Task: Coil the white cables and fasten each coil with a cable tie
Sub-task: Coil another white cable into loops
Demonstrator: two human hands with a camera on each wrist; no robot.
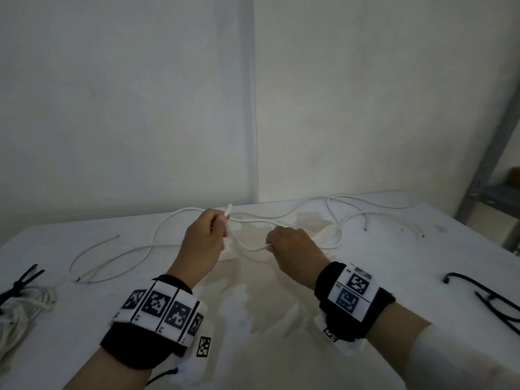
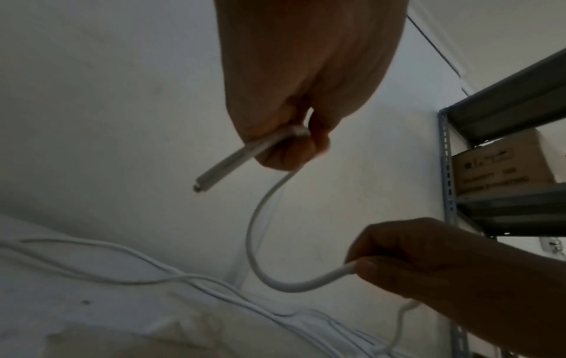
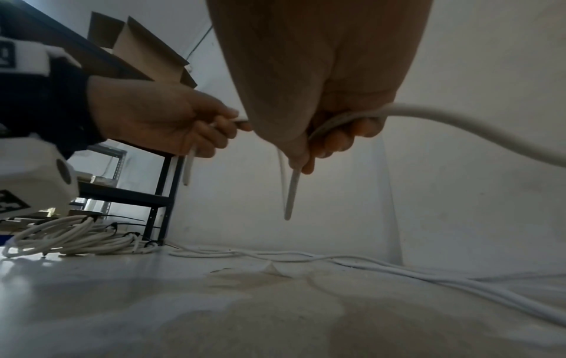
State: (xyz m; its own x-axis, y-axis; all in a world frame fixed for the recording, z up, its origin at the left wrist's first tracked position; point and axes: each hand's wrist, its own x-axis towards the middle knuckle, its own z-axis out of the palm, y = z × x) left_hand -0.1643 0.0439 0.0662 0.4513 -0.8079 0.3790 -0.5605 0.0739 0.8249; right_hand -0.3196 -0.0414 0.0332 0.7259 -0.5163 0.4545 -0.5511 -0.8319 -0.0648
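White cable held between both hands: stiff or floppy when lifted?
Likely semi-floppy: the white cable sags in a smooth U between the left hand and right hand. Some springiness: its free end sticks out straight. Probably light, since a pinch holds it.

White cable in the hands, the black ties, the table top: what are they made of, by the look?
White cable: smooth matte jacket, probably plastic or rubber; it bends in a soft curve between the left hand and right hand.
Black ties: thin, springy strips holding open loops, likely nylon.
Table top: hard white surface with a dull sheen and a tan stain; laminate or plastic, unclear.
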